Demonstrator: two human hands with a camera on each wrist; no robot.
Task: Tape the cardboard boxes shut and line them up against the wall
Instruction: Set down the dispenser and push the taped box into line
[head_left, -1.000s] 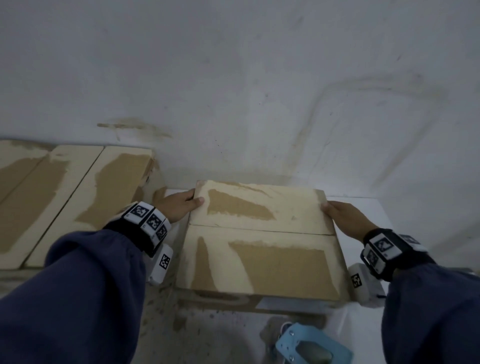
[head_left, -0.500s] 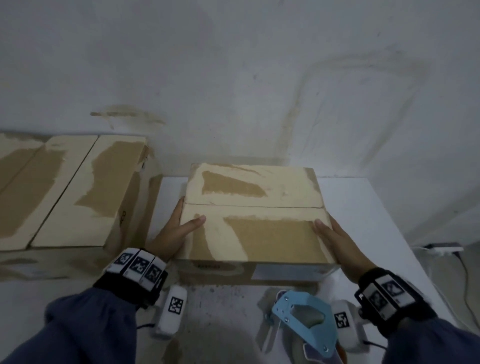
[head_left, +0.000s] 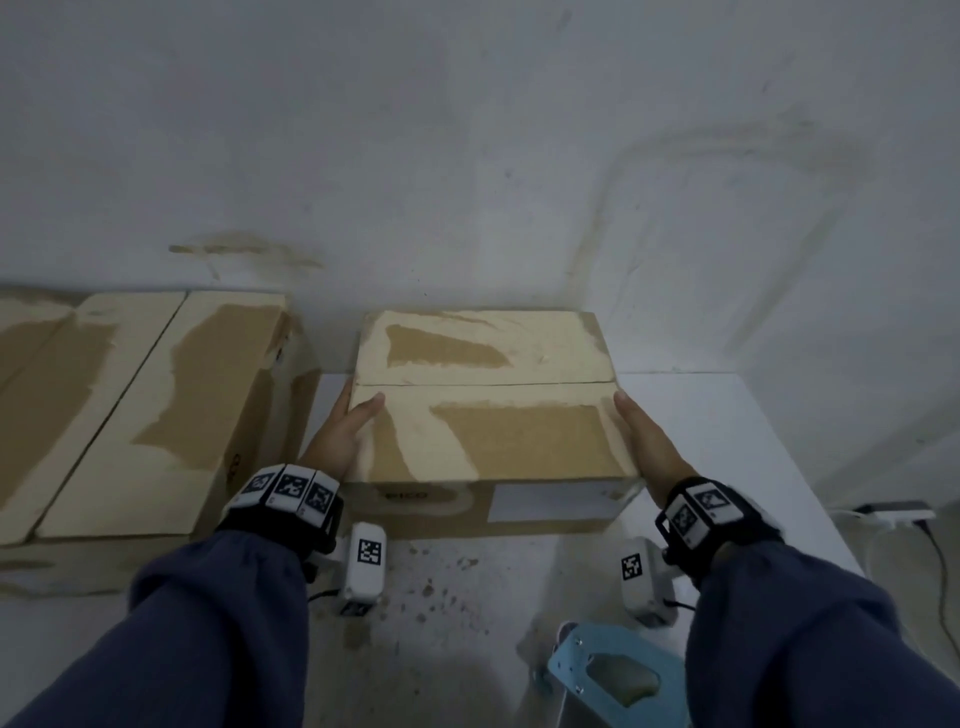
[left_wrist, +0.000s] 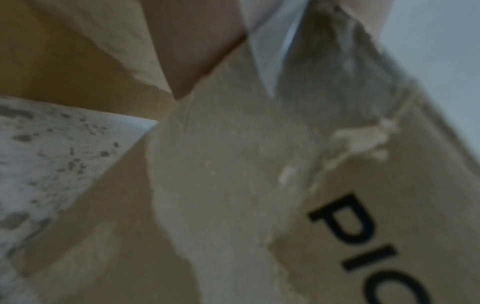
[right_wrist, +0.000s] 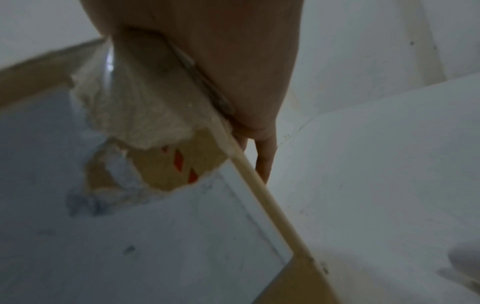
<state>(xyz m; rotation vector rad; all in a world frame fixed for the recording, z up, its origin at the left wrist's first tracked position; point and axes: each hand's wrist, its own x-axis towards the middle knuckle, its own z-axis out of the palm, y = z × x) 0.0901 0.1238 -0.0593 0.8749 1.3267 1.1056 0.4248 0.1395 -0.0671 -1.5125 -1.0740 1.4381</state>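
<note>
A cardboard box (head_left: 519, 441) with peeled, pale patches stands on the white table (head_left: 727, 441), its top flaps folded down with a bare seam between them. My left hand (head_left: 343, 436) lies flat against its left side with the thumb resting on top. On the other side, my right hand (head_left: 644, 447) presses flat, fingers straight. The left wrist view shows the box wall (left_wrist: 233, 185) with black letters close up. In the right wrist view my palm (right_wrist: 233, 61) lies along the box's edge beside its white label (right_wrist: 155, 226).
A larger cardboard box (head_left: 156, 405) stands to the left against the wall (head_left: 467, 156), with a narrow gap to the held box. A blue tape dispenser (head_left: 613, 675) lies on the table near me. A power strip with cable (head_left: 893, 512) sits off the table's right edge.
Both hands have slid back along the box's sides toward me, from the far flap to the near one. The view has drawn back and now shows the box's front face.
</note>
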